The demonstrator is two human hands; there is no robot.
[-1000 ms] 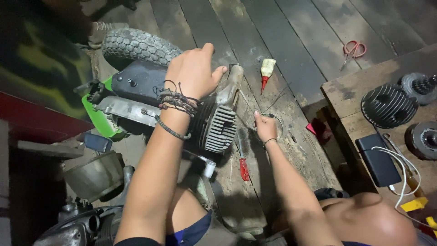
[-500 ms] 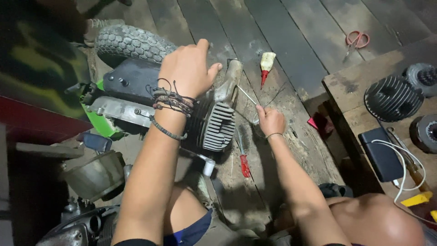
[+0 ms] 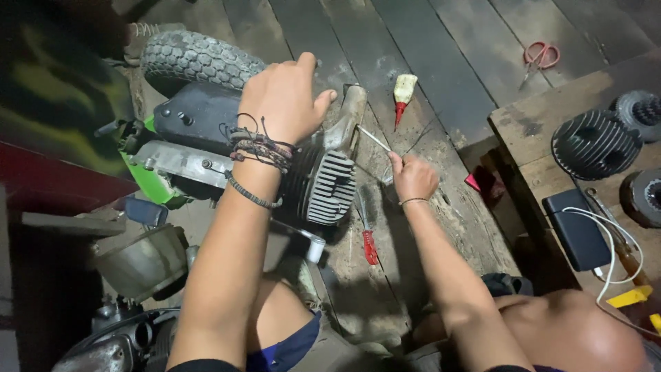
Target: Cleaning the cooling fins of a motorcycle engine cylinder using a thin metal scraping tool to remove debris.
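My left hand (image 3: 286,96), with cord bracelets on the wrist, rests palm down on top of a small motorbike engine, fingers spread over its casing. Below it shows the engine's finned cylinder (image 3: 329,189) and a pale exhaust stub (image 3: 349,124). My right hand (image 3: 412,178) is closed around a thin metal rod-like tool (image 3: 374,139) whose tip points at the exhaust stub. The engine sits in a green frame (image 3: 148,186) beside a knobby tyre (image 3: 196,58), all on a dark wooden plank floor.
A red-handled screwdriver (image 3: 367,238) lies on the floor by the cylinder. A small glue bottle with red nozzle (image 3: 403,93) and red scissors (image 3: 540,55) lie farther off. At right, a wooden bench (image 3: 530,138) carries finned engine parts (image 3: 593,145), a black power bank (image 3: 577,231) and white cable.
My right hand has lifted from the floor and moved up toward the engine, bringing the thin tool's tip to the exhaust stub. My left hand stays on the engine.
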